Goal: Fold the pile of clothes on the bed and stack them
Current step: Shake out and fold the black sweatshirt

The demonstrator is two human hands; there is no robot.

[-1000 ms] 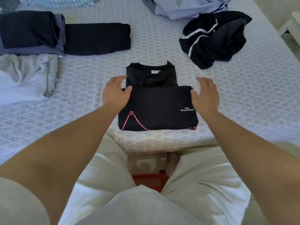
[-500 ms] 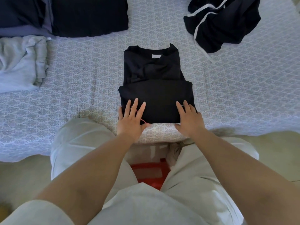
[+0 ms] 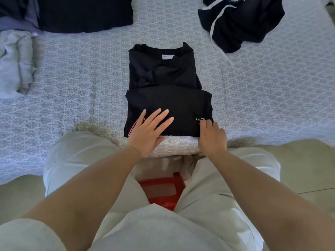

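A black T-shirt [image 3: 168, 98] lies partly folded on the patterned bed [image 3: 81, 78], its lower half doubled up over the chest and its collar pointing away from me. My left hand [image 3: 146, 131] presses flat on the near left part of the fold, fingers straight and spread. At the near right corner, by the small printed lettering, my right hand [image 3: 212, 138] has its fingers curled and pinches the fabric edge.
Folded dark clothes [image 3: 85, 13] lie at the top left beside a purple-grey piece [image 3: 16, 24]. A crumpled light grey garment [image 3: 14, 62] sits at the left edge. Unfolded dark shorts with white trim [image 3: 241, 24] lie at the top right. A red stool [image 3: 161, 189] shows between my legs.
Both hands came from the shirt's far fold edge to its near edge. My left hand slid further onto the fabric; my right fingers curled at the near right corner.
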